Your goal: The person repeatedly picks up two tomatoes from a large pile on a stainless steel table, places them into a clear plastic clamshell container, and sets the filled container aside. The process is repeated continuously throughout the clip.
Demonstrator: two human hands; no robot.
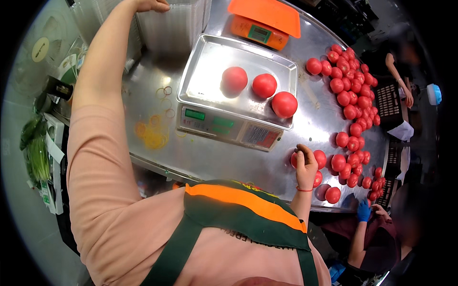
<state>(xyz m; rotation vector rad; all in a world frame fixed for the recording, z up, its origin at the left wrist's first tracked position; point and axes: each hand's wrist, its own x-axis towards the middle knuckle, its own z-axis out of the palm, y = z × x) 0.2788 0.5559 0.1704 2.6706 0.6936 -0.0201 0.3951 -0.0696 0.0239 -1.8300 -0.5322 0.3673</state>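
Note:
My left hand (153, 5), partly cut off by the upper edge, has its fingers together at the top of a stack of clear plastic containers (169, 28); whatever they hold is hidden. Near the table's front, my right hand (306, 167) hovers with loosely bent fingers and nothing visible in them. Beside it are a few red tomatoes (332, 195), one partly hidden behind the thumb. Between my hands, a metal tray (205, 59) sits on a digital scale (214, 125). Three tomatoes lie in the tray: one left (234, 79), one middle (264, 86), one right (285, 105).
An orange scale (260, 33) stands behind the tray. Many tomatoes (353, 86) spread along the table's right side, beside black crates (389, 100). Rubber bands (155, 136) lie left of the scale. At lower right, another person's blue-gloved hand (364, 210) is near tomatoes.

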